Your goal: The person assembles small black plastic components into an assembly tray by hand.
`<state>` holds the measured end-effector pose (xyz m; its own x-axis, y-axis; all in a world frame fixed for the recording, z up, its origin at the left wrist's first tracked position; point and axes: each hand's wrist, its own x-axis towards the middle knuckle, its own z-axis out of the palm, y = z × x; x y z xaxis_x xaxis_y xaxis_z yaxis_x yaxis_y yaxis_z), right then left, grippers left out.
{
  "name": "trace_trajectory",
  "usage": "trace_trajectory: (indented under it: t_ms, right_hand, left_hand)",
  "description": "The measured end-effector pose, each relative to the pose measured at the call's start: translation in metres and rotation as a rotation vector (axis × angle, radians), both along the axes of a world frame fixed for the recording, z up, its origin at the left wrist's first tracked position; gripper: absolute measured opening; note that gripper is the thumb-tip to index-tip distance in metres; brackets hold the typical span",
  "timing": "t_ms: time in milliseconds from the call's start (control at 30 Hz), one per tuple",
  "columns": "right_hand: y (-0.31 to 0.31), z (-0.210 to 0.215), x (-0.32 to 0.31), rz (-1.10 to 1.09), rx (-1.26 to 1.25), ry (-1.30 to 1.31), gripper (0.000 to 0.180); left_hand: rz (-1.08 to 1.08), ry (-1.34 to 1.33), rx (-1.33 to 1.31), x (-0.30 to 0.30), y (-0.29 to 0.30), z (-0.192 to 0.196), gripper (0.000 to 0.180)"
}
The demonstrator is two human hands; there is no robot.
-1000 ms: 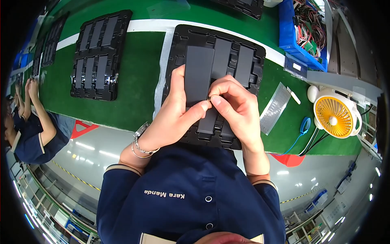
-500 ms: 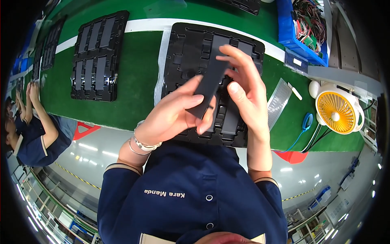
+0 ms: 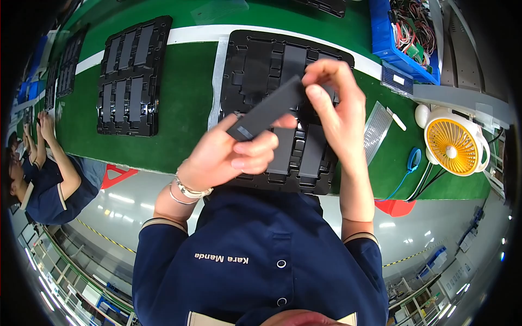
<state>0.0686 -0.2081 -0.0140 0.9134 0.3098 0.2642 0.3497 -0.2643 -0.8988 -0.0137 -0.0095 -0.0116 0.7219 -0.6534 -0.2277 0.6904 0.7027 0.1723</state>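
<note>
Hands, left hand [image 3: 228, 157] and right hand [image 3: 337, 103], both clamped on dark strip [image 3: 266, 108], seemingly clear above black tray [image 3: 244, 60].

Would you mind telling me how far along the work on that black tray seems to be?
Looks done: the black tray in front already holds flat dark strips in its near slots. In hand: the left hand and right hand hold one dark strip lifted above the tray. Left: slots on the tray's far left side look unfilled; the neighbouring tray appears full.
</note>
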Motion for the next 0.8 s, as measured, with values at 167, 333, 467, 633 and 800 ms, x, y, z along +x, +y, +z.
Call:
trace_trajectory:
  t_ms: [167, 333, 467, 633, 800]
  right_hand:
    - [-0.002, 0.005, 0.017, 0.173, -0.686, -0.435, 0.052]
    - [0.006, 0.008, 0.024, 0.239, -0.82, -0.631, 0.045]
    - [-0.005, 0.01, 0.033, 0.138, -0.685, -0.808, 0.023]
    - [-0.001, 0.01, 0.018, -0.158, -0.42, -0.984, 0.02]
    - [0.028, 0.01, -0.023, -0.006, -0.38, -0.955, 0.024]
  left_hand:
    - [0.285, -0.262, 0.954, 0.008, 0.019, 0.004, 0.051]
    - [0.237, -0.691, 1.487, 0.03, 0.032, -0.017, 0.057]
    - [0.115, -0.75, 1.766, 0.038, 0.024, -0.005, 0.058]
    - [-0.013, -0.678, 1.645, 0.028, 0.02, 0.009, 0.047]
    - [0.316, -0.435, 0.831, 0.003, -0.011, 0.009, 0.046]
